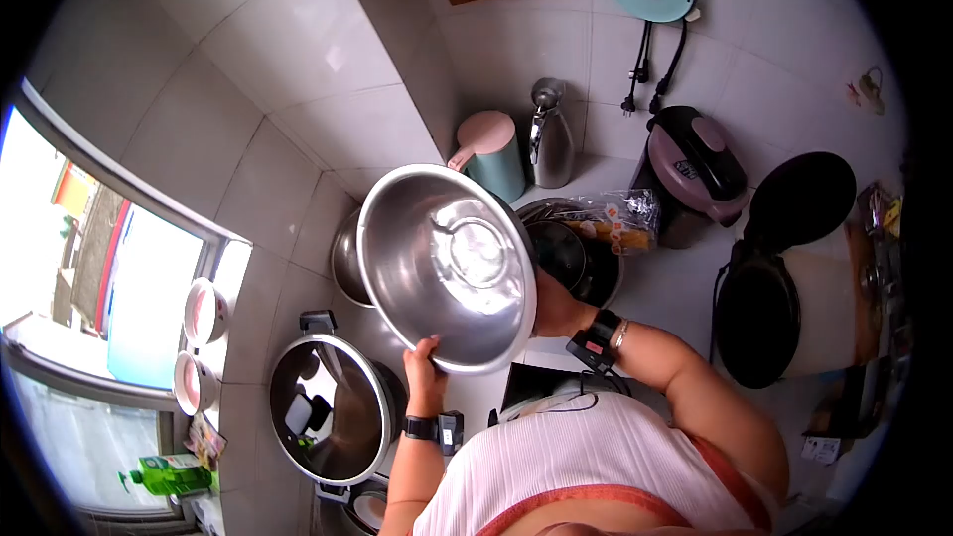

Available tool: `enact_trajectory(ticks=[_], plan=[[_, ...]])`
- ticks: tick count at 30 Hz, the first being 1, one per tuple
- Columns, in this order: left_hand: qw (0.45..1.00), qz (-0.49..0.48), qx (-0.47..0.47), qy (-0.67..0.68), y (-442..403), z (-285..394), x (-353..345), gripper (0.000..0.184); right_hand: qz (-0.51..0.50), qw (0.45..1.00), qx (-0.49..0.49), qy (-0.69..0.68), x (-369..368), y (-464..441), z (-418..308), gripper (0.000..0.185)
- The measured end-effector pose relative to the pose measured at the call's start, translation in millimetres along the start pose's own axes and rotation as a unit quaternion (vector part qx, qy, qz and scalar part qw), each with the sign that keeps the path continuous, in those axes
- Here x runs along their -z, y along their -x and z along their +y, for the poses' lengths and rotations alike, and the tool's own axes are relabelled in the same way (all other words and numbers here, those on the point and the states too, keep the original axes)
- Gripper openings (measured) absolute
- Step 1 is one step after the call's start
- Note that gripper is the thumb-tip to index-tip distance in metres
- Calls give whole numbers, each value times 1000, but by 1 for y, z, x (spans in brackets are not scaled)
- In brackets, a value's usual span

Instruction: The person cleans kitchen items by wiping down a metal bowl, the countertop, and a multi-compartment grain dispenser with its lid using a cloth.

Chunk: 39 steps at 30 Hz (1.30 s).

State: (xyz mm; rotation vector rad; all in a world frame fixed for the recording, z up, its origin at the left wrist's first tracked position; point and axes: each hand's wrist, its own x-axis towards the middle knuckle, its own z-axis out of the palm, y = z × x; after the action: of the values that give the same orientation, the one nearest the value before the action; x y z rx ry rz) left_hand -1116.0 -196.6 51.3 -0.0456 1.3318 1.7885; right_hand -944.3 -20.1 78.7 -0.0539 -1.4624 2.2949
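A large stainless-steel mixing bowl (407, 248) is held tilted in front of me, its shiny inside facing the camera. My left hand (424, 377) grips the near rim, thumb over the edge. On the bowl's right side is my right hand (559, 306), with its fingers hidden behind the wall. The bowl looks bare inside apart from bright reflections. Partly behind it stands another steel bowl (347, 258). A large pot with a dark glass lid (328, 387) lies left of my left hand. Beyond my right hand is a dark pan (599, 273).
Along the back stand a teal pitcher with a pink lid (493, 154), a steel thermos (553, 144) and a pink-black appliance (695, 164). A plastic packet (625, 218) rests on the pan. An opened black griddle (759, 323) is at right. Green bottle (174, 474) sits by the window.
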Motion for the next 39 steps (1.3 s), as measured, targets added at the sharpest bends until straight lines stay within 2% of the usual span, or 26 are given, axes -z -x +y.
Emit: enact_trajectory(ticks=[1, 2, 3, 4, 7, 9, 11, 13, 14, 16, 17, 19, 20, 21, 23, 24, 27, 28, 29, 31, 32, 34, 35, 36, 39], plan=[[999, 13, -29, 17, -8, -6, 10, 8, 25, 970, -80, -229, 13, 6, 10, 56], [998, 40, -37, 26, -14, -9, 18, 6, 86, 879, -143, -446, 23, 10, 17, 56], [996, 67, -49, 39, -22, -12, 23, 6, 100, 918, -85, -374, 37, 14, 19, 57], [991, 96, -66, 64, -28, -13, 23, 4, 126, 925, -84, -347, 46, 20, 6, 58], [980, 181, -66, 47, -47, -2, 29, 6, 187, 937, -71, -287, 50, 55, -48, 57], [962, 254, -91, 43, -80, -4, 35, 11, 248, 921, -91, -287, 64, 99, -63, 55], [940, 299, -132, 101, -114, -5, 33, 11, 296, 921, -87, -236, 88, 157, -55, 50], [925, 341, -137, 96, -149, -1, 33, 12, 337, 918, -149, -145, 130, 222, -26, 37], [924, 362, -104, 61, -161, 6, 32, 12, 337, 918, -151, -145, 133, 236, -16, 37], [928, 351, -112, 57, -197, 6, 41, 14, 433, 876, -214, 4, 133, 256, 2, 23], [929, 346, -111, 66, -210, 9, 39, 15, 433, 876, -215, 4, 133, 262, 13, 23], [931, 342, -103, 72, -226, 15, 37, 16, 460, 848, -226, 138, 132, 268, 34, 21], [938, 325, -104, 64, -227, 17, 38, 19, 430, 857, -227, 171, 134, 268, 43, 15], [938, 325, -103, 62, -228, 17, 37, 19, 431, 856, -228, 170, 140, 267, 49, 15], [931, 354, -82, 39, -218, 23, 23, 22, 425, 831, -324, 156, 140, 255, 55, 13], [935, 348, -66, 28, -225, 19, 30, 25, 420, 844, -271, 195, 142, 255, 65, 16], [935, 348, -50, 48, -244, 3, 49, 25, 406, 857, -255, 190, 114, 206, 48, 24], [948, 313, -35, 42, -240, 5, 51, 27, 410, 854, -257, 190, 118, 202, 52, 24], [952, 303, -32, 30, -244, 4, 54, 30, 399, 854, -286, 172, 116, 188, 50, 30], [967, 248, -40, 46, -243, 2, 60, 35, 337, 863, -373, 47, 103, 164, 19, 40], [967, 252, -27, 41, -250, -1, 65, 41, 341, 863, -367, 71, 101, 160, 18, 41], [977, 213, -4, 16, -252, -1, 72, 47, 362, 842, -398, 31, 110, 158, 28, 41], [978, 207, -1, -10, -245, 3, 70, 49, 377, 819, -431, -33, 121, 155, 39, 41], [983, 183, 34, -6, -249, 2, 77, 53, 401, 808, -429, -50, 133, 154, 53, 41], [973, 230, 14, -27, -226, 7, 58, 54, 396, 799, -448, -60, 133, 140, 49, 35]])
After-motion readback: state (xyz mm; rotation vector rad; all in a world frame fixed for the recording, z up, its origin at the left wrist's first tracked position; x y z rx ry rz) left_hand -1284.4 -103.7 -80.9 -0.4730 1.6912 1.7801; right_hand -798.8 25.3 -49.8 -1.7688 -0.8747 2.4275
